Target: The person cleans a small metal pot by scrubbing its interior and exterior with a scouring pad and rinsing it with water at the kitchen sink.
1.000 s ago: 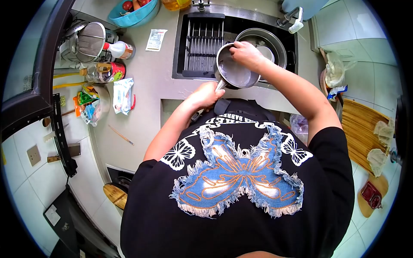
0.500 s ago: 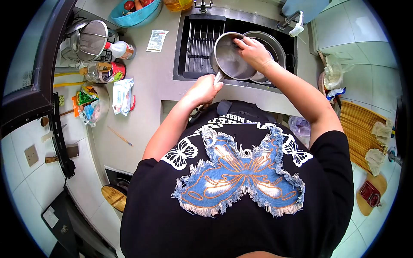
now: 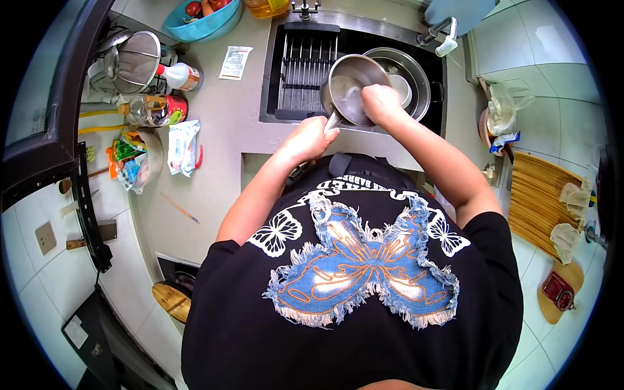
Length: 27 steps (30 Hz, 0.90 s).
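A grey metal saucepan (image 3: 346, 73) is tilted over the front of the black sink (image 3: 268, 97), its open mouth facing up toward me. My left hand (image 3: 311, 138) is wrapped around the saucepan's handle. Inside the pan, against its right side, my right hand (image 3: 382, 104) is closed with curled fingers; whatever it may hold is hidden. Just behind and to the right, a larger metal pot (image 3: 424, 73) sits in the sink with a white bowl (image 3: 404, 92) in it, partly covered by my right hand and the saucepan.
A drying rack (image 3: 308, 68) spans the sink's left side, and a faucet (image 3: 437, 34) stands at its back right. On the left counter are a paper packet (image 3: 235, 62), a wipes pack (image 3: 184, 147), bottles and a strainer (image 3: 138, 62). A blue basket (image 3: 207, 27) holds vegetables.
My right hand has moved down toward me along the pan's inside, and its fingers have curled from stretched to closed. The saucepan has shifted slightly, showing more of the bowl.
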{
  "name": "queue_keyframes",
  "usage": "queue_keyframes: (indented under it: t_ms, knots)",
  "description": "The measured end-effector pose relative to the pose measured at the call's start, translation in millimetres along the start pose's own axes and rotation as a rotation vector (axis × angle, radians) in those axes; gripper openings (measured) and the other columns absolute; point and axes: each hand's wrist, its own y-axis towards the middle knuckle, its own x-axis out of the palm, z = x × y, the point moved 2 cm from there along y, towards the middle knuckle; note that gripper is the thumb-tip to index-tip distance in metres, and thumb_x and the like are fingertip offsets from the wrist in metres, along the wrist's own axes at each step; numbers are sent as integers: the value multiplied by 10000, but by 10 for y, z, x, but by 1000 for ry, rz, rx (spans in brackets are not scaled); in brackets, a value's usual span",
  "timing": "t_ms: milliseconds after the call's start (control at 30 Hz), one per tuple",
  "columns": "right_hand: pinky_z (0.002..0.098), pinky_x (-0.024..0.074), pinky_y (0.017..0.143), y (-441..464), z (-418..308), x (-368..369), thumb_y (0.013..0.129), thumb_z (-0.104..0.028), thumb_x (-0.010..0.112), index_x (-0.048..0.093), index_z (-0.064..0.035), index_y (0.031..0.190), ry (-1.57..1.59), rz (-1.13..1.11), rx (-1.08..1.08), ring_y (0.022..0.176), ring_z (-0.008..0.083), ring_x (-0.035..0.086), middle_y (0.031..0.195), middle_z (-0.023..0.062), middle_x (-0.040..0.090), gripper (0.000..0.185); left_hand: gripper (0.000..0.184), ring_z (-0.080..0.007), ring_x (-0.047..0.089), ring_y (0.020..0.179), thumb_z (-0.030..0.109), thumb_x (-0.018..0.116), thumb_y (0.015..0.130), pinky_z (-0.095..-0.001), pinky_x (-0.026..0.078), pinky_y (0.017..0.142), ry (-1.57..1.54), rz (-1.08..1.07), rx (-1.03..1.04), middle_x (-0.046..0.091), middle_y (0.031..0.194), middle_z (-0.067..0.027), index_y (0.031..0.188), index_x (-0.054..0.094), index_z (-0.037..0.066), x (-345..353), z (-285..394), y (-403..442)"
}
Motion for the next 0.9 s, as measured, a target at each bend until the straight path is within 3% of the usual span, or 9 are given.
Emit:
queue_keyframes:
  t_ms: [67, 133, 200, 300, 433, 567, 667, 800, 900]
  knots:
    - [432, 545, 828, 1, 20, 153, 753, -174, 701, 760, -61, 879, 81, 47, -24, 874, 329, 694, 871, 179, 722, 180, 310, -157, 513, 414, 266, 568, 974, -349, 425, 375, -16, -59, -47, 529, 598, -60, 815, 501, 9, 17, 8, -25]
    - [411, 541, 826, 34, 70, 264, 711, -230, 767, 777, -131, 904, 355, 17, -460, 873, 332, 687, 872, 145, 727, 218, 311, -157, 516, 417, 269, 566, 975, -348, 427, 379, -10, -60, -49, 536, 602, -63, 811, 503, 13, -11, 13, -70]
    - [400, 531, 815, 149, 222, 286, 671, -240, 782, 780, -164, 841, 370, -105, -527, 903, 326, 666, 864, 111, 726, 186, 312, -158, 518, 420, 272, 564, 976, -346, 428, 383, -6, -58, -49, 544, 607, -66, 807, 504, 16, -15, 19, -83]
    - [312, 470, 855, 347, 340, 256, 680, -216, 670, 727, -186, 668, -550, 284, -734, 1003, 194, 559, 792, -22, 643, 66, 307, -160, 525, 431, 275, 558, 979, -354, 432, 399, 27, -132, -49, 556, 619, -69, 822, 518, 15, 60, -33, -64]
    - [272, 441, 872, 265, 313, -265, 691, -215, 653, 729, -197, 766, -574, 638, -1071, 1049, 162, 540, 984, -60, 605, 109, 319, -209, 565, 473, 290, 563, 971, -385, 464, 469, 99, -116, -17, 590, 648, -110, 864, 548, -11, 163, -26, 12]
    - [316, 504, 824, 161, 387, -10, 726, -187, 658, 742, -156, 779, -448, 554, -569, 982, 192, 605, 940, 10, 637, 103, 356, -283, 645, 617, 310, 578, 952, -420, 506, 610, 87, 47, 18, 636, 712, -170, 882, 571, -39, 83, -16, 20]
    - [380, 580, 723, 92, 273, 172, 736, -146, 655, 751, -74, 803, -256, 159, -195, 849, 252, 673, 864, 75, 679, 137, 373, -334, 669, 725, 324, 584, 944, -443, 508, 702, 162, 51, 72, 658, 759, -199, 897, 591, -46, 88, 80, -2]
    - [305, 509, 825, 134, 340, -279, 749, -190, 631, 736, -152, 827, -439, 695, -689, 992, 196, 584, 993, 16, 610, 136, 385, -393, 667, 800, 338, 589, 937, -454, 500, 757, 180, -3, 51, 664, 789, -231, 909, 602, -46, 110, 67, 28]
    - [299, 509, 813, 157, 349, -239, 748, -192, 633, 730, -161, 827, -409, 701, -591, 985, 186, 574, 995, 5, 594, 129, 389, -397, 665, 829, 343, 591, 937, -463, 495, 764, 208, 102, 108, 663, 826, -247, 901, 601, -44, 142, -48, 86]
